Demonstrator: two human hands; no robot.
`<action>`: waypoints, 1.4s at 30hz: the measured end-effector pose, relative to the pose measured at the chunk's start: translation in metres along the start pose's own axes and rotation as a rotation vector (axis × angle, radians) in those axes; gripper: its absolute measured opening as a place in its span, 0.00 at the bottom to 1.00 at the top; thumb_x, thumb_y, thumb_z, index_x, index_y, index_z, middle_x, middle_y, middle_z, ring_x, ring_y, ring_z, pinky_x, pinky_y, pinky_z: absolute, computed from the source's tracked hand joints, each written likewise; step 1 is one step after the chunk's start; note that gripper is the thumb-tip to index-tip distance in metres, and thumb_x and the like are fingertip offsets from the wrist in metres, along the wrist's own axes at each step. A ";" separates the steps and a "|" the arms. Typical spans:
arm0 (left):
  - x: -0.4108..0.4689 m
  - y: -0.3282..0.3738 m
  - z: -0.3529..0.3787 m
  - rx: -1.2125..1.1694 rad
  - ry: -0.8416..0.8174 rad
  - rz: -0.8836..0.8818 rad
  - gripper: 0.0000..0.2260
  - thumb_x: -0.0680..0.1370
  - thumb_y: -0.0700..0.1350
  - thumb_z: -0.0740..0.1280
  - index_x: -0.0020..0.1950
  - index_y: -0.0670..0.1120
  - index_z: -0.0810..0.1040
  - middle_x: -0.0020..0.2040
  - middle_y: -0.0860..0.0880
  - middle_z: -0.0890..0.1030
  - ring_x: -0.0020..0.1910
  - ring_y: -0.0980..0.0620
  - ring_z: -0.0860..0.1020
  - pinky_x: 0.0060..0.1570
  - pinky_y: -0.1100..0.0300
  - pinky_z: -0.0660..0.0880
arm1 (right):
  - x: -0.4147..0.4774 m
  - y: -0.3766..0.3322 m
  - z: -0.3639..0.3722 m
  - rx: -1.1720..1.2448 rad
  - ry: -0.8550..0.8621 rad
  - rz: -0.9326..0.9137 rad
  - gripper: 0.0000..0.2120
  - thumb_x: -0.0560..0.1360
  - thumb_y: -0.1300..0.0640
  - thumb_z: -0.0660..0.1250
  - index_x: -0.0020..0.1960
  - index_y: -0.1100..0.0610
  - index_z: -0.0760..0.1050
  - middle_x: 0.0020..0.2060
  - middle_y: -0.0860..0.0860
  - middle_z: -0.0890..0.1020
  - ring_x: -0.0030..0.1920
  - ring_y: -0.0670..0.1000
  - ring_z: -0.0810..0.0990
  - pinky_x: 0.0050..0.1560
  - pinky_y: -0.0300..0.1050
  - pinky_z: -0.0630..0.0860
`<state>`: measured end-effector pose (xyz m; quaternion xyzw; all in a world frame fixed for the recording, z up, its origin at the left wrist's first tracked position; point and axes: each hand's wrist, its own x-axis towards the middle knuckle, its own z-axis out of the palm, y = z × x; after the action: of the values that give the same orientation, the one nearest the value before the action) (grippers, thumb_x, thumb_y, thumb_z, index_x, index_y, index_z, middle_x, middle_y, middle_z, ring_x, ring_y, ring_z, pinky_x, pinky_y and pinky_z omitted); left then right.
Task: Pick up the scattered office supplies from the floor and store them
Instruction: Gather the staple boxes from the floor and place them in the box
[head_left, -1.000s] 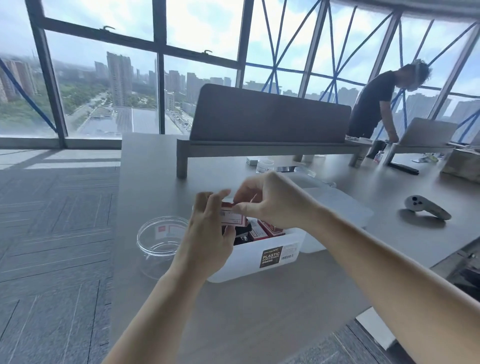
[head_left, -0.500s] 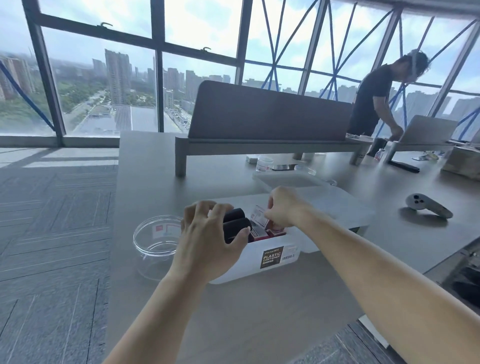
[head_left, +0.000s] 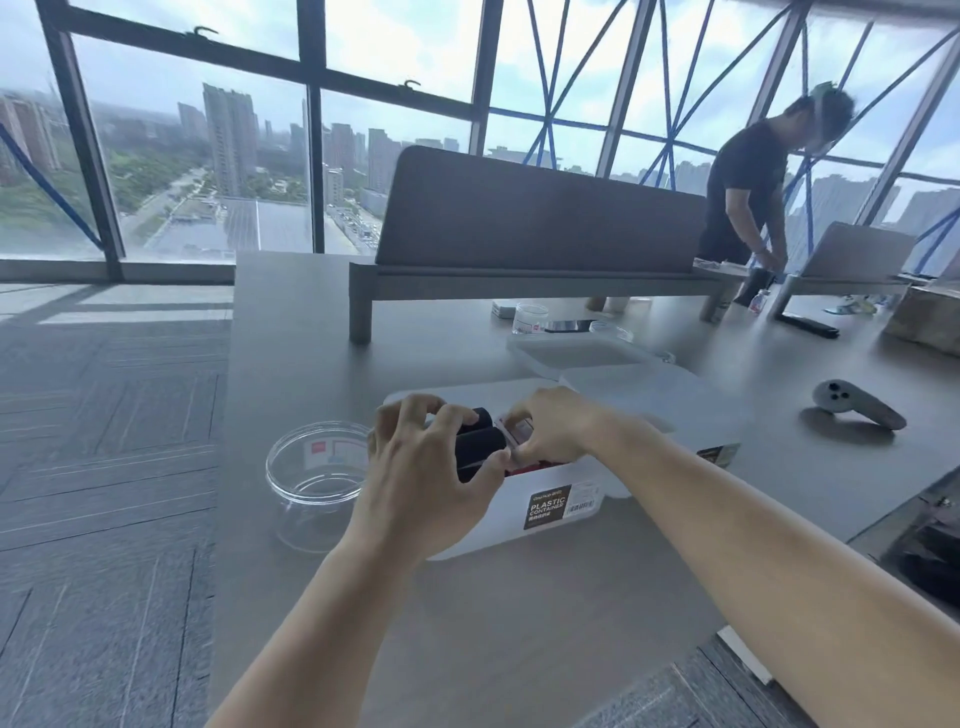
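Note:
A white plastic container (head_left: 558, 506) with a dark label stands on the grey table (head_left: 467, 613). Inside it lie two black rolls (head_left: 480, 448) and small red-and-white boxes. My left hand (head_left: 423, 475) reaches over the container's left end, fingers and thumb curled round the black rolls. My right hand (head_left: 558, 431) is just to the right, fingertips pinching a small red-and-white box (head_left: 521, 429) that stands among the others inside the container. The rest of the contents is hidden under both hands.
A clear round jar (head_left: 311, 483) stands open left of the container. White lids or trays (head_left: 654, 389) lie behind it, a grey controller (head_left: 852, 409) to the right. A desk divider (head_left: 519, 218) crosses the table. A person (head_left: 748, 182) stands at the far right. Carpet lies left.
Both hands came down from above the container into it. The small box held up a second ago is now down among the others, and my left hand has closed on the black rolls.

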<state>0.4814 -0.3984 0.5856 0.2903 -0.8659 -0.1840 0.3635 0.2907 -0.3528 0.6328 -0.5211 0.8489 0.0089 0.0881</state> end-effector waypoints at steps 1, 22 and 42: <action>0.000 0.000 0.000 0.002 -0.002 -0.001 0.23 0.74 0.63 0.66 0.64 0.53 0.76 0.62 0.52 0.70 0.68 0.48 0.60 0.69 0.52 0.63 | 0.001 0.000 0.000 0.000 -0.010 -0.004 0.25 0.68 0.43 0.74 0.64 0.44 0.77 0.55 0.46 0.82 0.53 0.50 0.78 0.52 0.45 0.75; 0.002 0.001 0.002 0.016 -0.017 -0.001 0.21 0.75 0.62 0.65 0.65 0.54 0.75 0.62 0.53 0.70 0.67 0.48 0.59 0.67 0.53 0.61 | 0.001 -0.004 0.004 -0.237 0.139 -0.066 0.20 0.69 0.45 0.75 0.58 0.50 0.80 0.51 0.51 0.82 0.52 0.54 0.80 0.48 0.46 0.78; -0.051 0.121 -0.022 -0.081 -0.088 0.398 0.10 0.77 0.52 0.64 0.52 0.49 0.81 0.48 0.52 0.80 0.48 0.50 0.77 0.44 0.58 0.71 | -0.270 0.053 -0.029 0.053 0.362 0.186 0.08 0.78 0.51 0.68 0.51 0.54 0.81 0.42 0.47 0.82 0.45 0.48 0.81 0.48 0.41 0.76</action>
<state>0.4821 -0.2756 0.6378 0.0905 -0.9131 -0.1559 0.3657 0.3589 -0.0936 0.6999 -0.4311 0.8953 -0.0990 -0.0533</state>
